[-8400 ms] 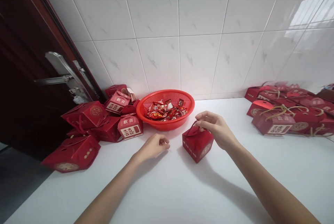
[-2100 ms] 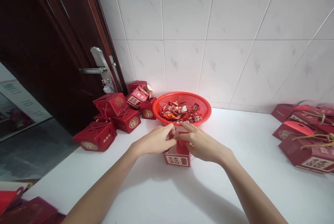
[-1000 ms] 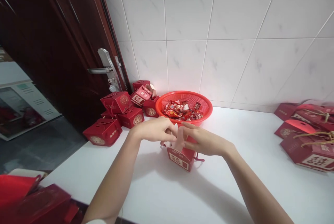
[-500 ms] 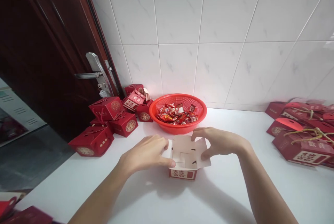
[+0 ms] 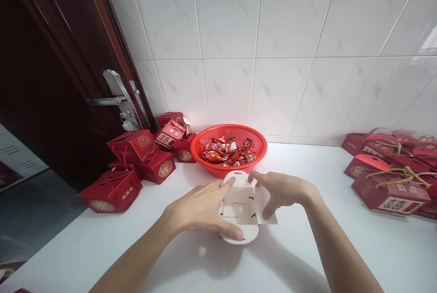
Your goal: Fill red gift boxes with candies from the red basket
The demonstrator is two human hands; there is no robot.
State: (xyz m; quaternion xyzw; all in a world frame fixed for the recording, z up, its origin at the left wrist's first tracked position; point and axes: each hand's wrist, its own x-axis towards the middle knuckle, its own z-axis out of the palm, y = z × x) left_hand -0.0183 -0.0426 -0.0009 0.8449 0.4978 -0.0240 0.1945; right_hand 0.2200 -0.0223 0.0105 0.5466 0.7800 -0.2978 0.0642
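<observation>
A small paper gift box [image 5: 237,211] stands on the white table in front of me, its top flaps folded outward and its pale inside facing up. Small dark slits show in its inner walls. My left hand [image 5: 211,208] spans the box's left side, thumb on the rounded front flap and index finger at the back flap. At the right side flap, my right hand [image 5: 278,192] grips with bent fingers, its thumb against the flap's inner face. Just behind the box sits a red plastic basket [image 5: 227,172] with wrapped candies [image 5: 227,151] in it.
Several closed red gift boxes [image 5: 111,192] are stacked on the left by a dark door [image 5: 51,56]. More boxes tied with twine [image 5: 392,192] stand at the right. A white tiled wall [image 5: 287,10] rises behind the table [image 5: 191,270].
The front and back flaps have come down outward, so the box's inside shows more. My left hand has spread across the left side. The view has shifted slightly.
</observation>
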